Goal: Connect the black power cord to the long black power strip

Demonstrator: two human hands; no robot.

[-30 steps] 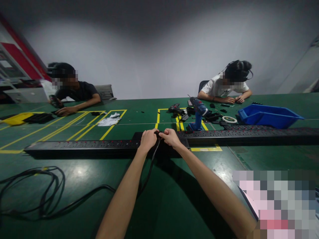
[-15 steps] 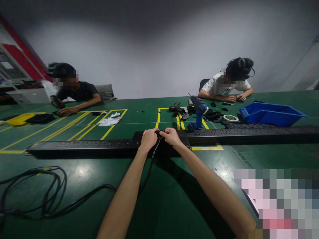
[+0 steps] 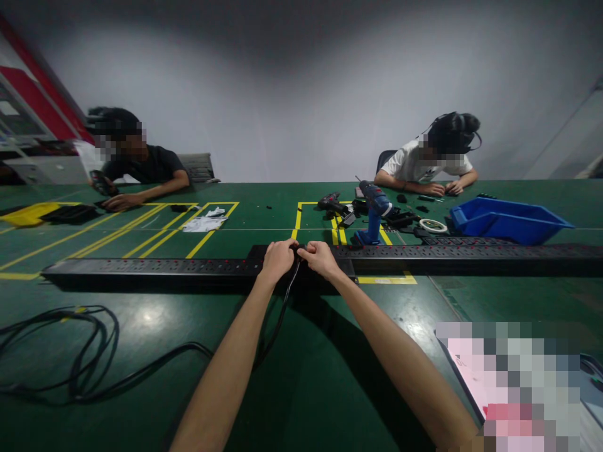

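Both my hands meet at the raised middle box of a long black power strip (image 3: 155, 269), which lies crosswise on the green table. My left hand (image 3: 279, 258) is closed, thumb and fingers pinched at the top of a black power cable (image 3: 282, 317). Close beside it, my right hand (image 3: 320, 257) is also closed, its thumb and forefinger pinching at the same cable end. The fingers hide exactly how the cable meets the box. From there the cable drops over the front side and passes under my left forearm to a loose coil (image 3: 80, 358) at the left.
Beyond the strip stand a blue cordless drill (image 3: 374, 216), a second drill (image 3: 330, 201), a tape roll (image 3: 433, 225) and a blue bin (image 3: 511, 220). White papers (image 3: 205, 223) and a yellow tray (image 3: 31, 215) lie left. Two people sit across the table.
The view has shifted slightly, so the table and strip sit a little higher and further left. My hands keep their pinch at the cable end, with little visible movement.
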